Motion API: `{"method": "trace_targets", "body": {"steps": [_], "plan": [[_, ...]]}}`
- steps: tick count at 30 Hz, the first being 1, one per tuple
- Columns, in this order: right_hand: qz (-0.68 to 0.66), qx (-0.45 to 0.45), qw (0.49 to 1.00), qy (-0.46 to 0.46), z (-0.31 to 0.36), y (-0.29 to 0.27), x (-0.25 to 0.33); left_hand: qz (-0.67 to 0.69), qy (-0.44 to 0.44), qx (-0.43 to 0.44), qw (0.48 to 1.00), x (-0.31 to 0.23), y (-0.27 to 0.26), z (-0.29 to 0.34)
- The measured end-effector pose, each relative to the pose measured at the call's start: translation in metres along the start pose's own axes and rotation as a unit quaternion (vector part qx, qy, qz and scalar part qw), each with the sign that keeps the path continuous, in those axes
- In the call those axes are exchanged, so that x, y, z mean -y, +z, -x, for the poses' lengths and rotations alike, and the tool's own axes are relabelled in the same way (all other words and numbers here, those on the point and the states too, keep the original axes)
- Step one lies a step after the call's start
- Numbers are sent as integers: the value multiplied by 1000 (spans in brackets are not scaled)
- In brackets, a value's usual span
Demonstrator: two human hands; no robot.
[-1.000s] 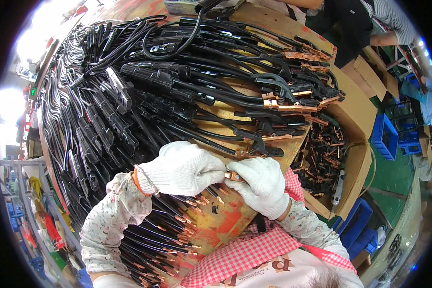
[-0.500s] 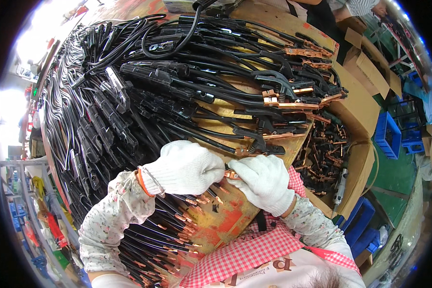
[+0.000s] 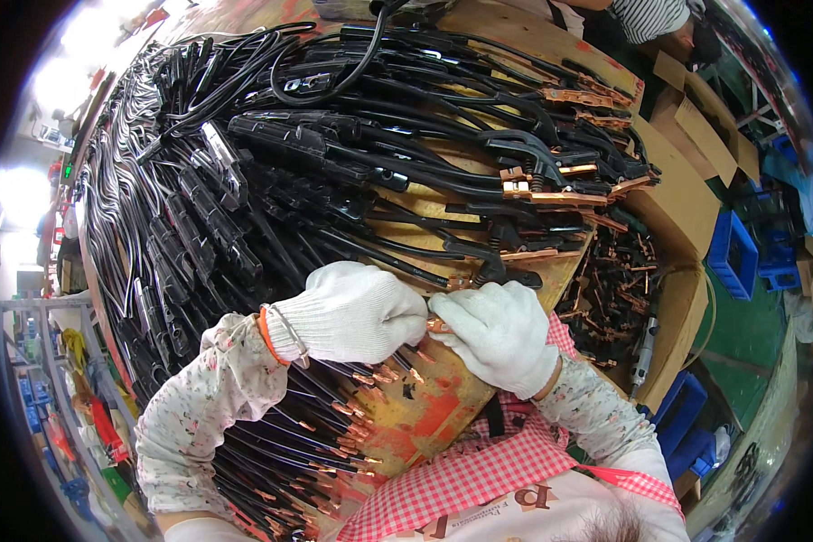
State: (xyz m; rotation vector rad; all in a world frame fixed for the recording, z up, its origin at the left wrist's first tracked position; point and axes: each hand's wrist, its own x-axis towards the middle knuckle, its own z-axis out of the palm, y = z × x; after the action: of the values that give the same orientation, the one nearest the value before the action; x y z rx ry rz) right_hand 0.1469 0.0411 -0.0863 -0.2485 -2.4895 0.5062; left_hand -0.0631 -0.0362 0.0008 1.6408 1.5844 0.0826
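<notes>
Both my hands wear white knit gloves and meet over the near edge of a worn wooden table (image 3: 425, 411). My left hand (image 3: 352, 312) is closed around a black cable, its fist pressed against the right one. My right hand (image 3: 501, 334) pinches a small copper terminal (image 3: 436, 325) at that cable's end. Below my hands lies a fan of black cables with bare copper ends (image 3: 334, 425).
A large heap of black cables and clamp handles (image 3: 271, 172) covers the table. Copper-jawed clamps (image 3: 551, 190) lie at the right. A cardboard box of copper parts (image 3: 619, 289) stands beside the table, with blue crates (image 3: 736, 257) on the green floor. Another person (image 3: 650, 18) stands at the far side.
My hands have stayed together at the same spot, with only slight finger movement on the copper terminal. The view has shifted a little.
</notes>
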Motion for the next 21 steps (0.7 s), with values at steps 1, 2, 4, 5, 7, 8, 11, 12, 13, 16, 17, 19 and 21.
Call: {"method": "trace_targets", "body": {"steps": [1,2,4,5,7,8,11,12,13,16,17,19,21], "plan": [[-2,1,1000,-1,-2,1,-1,1,-2,-1,1000,0,1,0],[-5,6,1000,-10,-3,2,-2,-2,-14,1,1000,-1,2,-2],[-9,12,1000,-18,-6,3,-2,-4,-27,4,1000,0,3,-2],[-2,22,999,-23,-8,3,-1,-13,-30,8,999,0,3,-3],[4,35,999,-28,-8,4,-1,-19,-32,14,999,0,4,-3],[4,38,999,-31,-9,4,-2,-30,-31,12,999,-2,2,-2],[-2,38,999,-27,-9,5,-7,-52,-7,-21,998,-2,5,-1],[-11,33,999,-22,-9,6,-7,-65,12,-52,996,0,8,3],[-11,32,999,-20,-10,5,-8,-86,117,-142,979,12,18,3],[-15,53,998,-19,-11,4,-6,-210,159,-193,945,25,25,11],[-10,64,998,-17,-12,4,-6,-227,161,-211,937,28,31,10],[-6,78,997,-15,-13,5,-6,-228,159,-209,938,27,33,8],[-2,88,996,-14,-14,5,-8,-230,160,-210,937,27,33,4]]}}
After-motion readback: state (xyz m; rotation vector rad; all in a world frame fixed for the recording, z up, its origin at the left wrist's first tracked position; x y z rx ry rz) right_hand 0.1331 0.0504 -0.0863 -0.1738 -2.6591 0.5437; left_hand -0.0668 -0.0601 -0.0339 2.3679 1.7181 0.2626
